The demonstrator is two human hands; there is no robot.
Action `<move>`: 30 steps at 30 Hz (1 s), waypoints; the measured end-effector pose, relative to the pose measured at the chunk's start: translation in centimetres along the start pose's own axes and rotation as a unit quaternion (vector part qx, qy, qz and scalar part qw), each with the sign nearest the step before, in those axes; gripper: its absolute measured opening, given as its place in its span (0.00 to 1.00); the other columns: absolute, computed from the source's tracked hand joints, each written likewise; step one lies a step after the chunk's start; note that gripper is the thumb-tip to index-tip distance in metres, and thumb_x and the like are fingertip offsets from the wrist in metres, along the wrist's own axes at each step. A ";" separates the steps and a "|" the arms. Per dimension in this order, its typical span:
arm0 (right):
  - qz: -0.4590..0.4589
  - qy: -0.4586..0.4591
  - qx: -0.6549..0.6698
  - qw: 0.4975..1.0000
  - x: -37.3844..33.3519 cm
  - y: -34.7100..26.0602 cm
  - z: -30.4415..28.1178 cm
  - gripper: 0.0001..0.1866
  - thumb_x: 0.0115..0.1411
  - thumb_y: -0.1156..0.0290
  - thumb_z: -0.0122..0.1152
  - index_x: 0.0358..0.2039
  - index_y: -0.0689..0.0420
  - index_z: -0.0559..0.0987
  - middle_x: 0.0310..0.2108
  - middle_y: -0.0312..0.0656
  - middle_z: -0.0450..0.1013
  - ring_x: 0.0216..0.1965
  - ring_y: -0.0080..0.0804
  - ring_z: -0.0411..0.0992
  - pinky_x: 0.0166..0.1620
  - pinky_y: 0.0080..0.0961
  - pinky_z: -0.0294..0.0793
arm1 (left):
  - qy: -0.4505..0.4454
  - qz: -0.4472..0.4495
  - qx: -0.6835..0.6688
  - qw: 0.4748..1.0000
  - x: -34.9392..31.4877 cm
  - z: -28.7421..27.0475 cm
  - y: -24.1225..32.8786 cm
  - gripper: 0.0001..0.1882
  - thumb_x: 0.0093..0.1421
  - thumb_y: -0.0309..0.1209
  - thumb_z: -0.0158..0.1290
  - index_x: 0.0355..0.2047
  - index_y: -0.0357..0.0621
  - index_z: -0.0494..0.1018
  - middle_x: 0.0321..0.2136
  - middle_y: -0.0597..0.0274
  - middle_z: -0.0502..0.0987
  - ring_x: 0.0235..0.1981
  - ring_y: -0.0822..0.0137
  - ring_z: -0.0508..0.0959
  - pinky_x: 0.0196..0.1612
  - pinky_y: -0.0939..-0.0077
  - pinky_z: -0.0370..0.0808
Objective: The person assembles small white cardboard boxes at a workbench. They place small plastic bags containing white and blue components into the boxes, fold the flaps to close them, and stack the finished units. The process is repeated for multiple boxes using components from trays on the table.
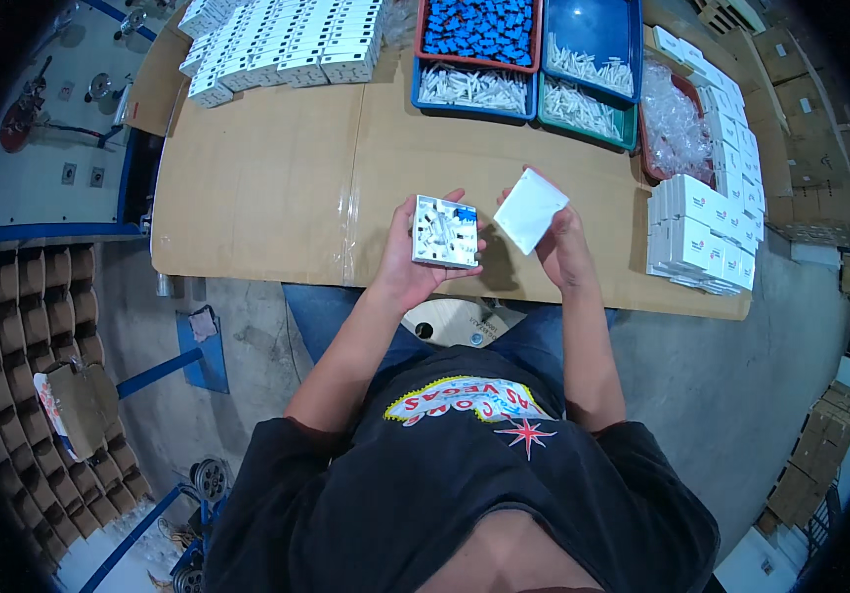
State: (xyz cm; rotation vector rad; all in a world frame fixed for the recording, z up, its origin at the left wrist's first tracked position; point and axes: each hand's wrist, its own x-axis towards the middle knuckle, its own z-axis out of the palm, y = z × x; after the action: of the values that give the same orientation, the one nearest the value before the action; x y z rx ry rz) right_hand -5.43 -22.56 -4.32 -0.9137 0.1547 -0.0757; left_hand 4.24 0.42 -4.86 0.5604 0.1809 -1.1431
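Note:
My left hand [403, 265] is closed around a shallow square white box [445, 233] above the near half of the table. White and grey small parts and a patch of blue show on its upper face; their exact kind is too small to tell. To its right, my right hand [565, 253] grips a plain white square plate [532, 210] by its right edge, tilted and apart from the box. Some fingers of both hands are hidden behind what they hold.
Brown cardboard covers the table [257, 188]. At the back stand rows of white boxes [287, 44], a red tray [541, 30] of blue pieces and blue trays [474, 117] of white plugs. Stacked white cartons [697, 237] and clear plastic bags [675, 119] lie at the right.

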 end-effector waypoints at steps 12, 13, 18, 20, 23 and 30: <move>-0.151 0.007 -0.380 0.913 0.8 1.7 4.1 0.34 0.50 0.66 0.79 0.57 0.60 0.78 0.56 0.47 0.75 0.56 0.38 0.74 0.59 0.34 0.72 | 0.070 0.005 0.056 0.996 0.4 2.1 -2.1 0.36 0.72 0.65 0.31 0.64 0.52 0.67 0.51 0.58 0.79 0.49 0.61 0.82 0.51 0.49 0.81; -0.172 0.006 -0.420 0.891 0.6 1.3 4.9 0.34 0.48 0.67 0.80 0.57 0.59 0.79 0.56 0.47 0.75 0.56 0.39 0.74 0.59 0.35 0.73 | 0.065 0.013 0.064 0.996 0.3 2.3 -2.3 0.36 0.72 0.65 0.32 0.62 0.53 0.68 0.52 0.60 0.79 0.50 0.64 0.81 0.50 0.53 0.81; -0.204 -0.006 -0.524 0.827 0.2 1.0 6.3 0.37 0.43 0.64 0.82 0.56 0.55 0.81 0.56 0.48 0.74 0.56 0.45 0.74 0.57 0.38 0.75 | 0.083 0.035 0.088 0.992 0.3 2.5 -2.6 0.36 0.72 0.65 0.32 0.61 0.52 0.68 0.50 0.62 0.78 0.49 0.65 0.81 0.48 0.61 0.80; -0.216 -0.016 -0.541 0.813 0.1 1.1 6.4 0.37 0.42 0.63 0.83 0.56 0.54 0.82 0.56 0.47 0.74 0.57 0.46 0.74 0.57 0.39 0.75 | 0.089 0.045 0.083 0.992 0.3 2.5 -2.6 0.34 0.73 0.64 0.32 0.61 0.52 0.69 0.49 0.62 0.79 0.48 0.66 0.81 0.48 0.64 0.80; -0.216 -0.027 -0.544 0.810 0.1 1.4 6.6 0.39 0.41 0.61 0.84 0.56 0.54 0.82 0.57 0.47 0.74 0.57 0.46 0.74 0.58 0.39 0.75 | 0.099 0.051 0.069 0.991 0.3 2.7 -2.6 0.33 0.74 0.62 0.34 0.59 0.51 0.70 0.47 0.62 0.80 0.48 0.66 0.81 0.47 0.67 0.80; -0.222 -0.029 -0.547 0.807 0.1 1.8 6.1 0.40 0.40 0.59 0.84 0.57 0.52 0.82 0.57 0.47 0.74 0.57 0.46 0.74 0.58 0.39 0.75 | 0.093 0.048 0.082 0.991 0.5 2.7 -2.6 0.34 0.73 0.63 0.33 0.61 0.51 0.69 0.49 0.61 0.79 0.50 0.64 0.81 0.49 0.66 0.80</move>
State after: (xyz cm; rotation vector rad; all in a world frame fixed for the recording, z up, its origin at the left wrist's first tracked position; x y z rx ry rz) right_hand -4.37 -16.71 -2.13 -2.1075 -0.1074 -0.4273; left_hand 1.70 -2.07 -3.65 0.8135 0.2193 -1.0163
